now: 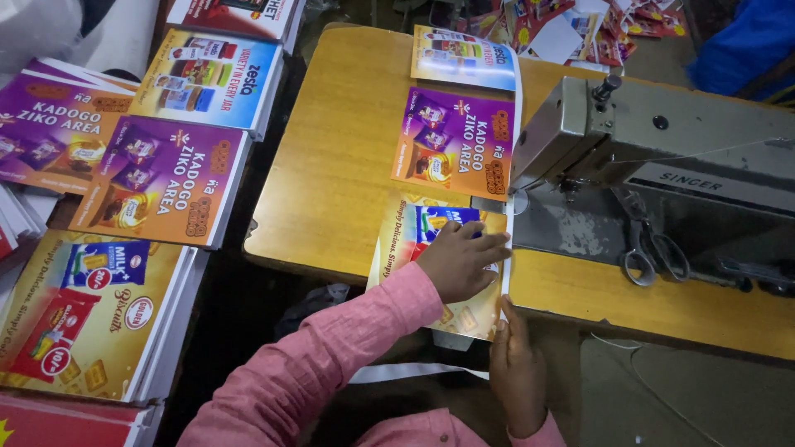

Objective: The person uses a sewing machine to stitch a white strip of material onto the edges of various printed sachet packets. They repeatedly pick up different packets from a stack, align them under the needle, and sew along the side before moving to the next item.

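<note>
Right hand (pixel 517 372), fingers closed on the near edge of a yellow printed sheet (pixel 414 240), which is pressed flat by the open left hand (pixel 460 261), just beside the sewing machine (pixel 662 157).

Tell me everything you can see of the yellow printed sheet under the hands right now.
The yellow printed sheet is a glossy, card-like poster with biscuit and packet pictures, the nearest in a chain of posters joined by a white strip along the right edge. It lies flat on the wooden sewing table, its near end hanging over the table's front edge. The left hand presses flat on its middle; the right hand pinches its lower right edge. Its far end sits beside the sewing machine.
</note>
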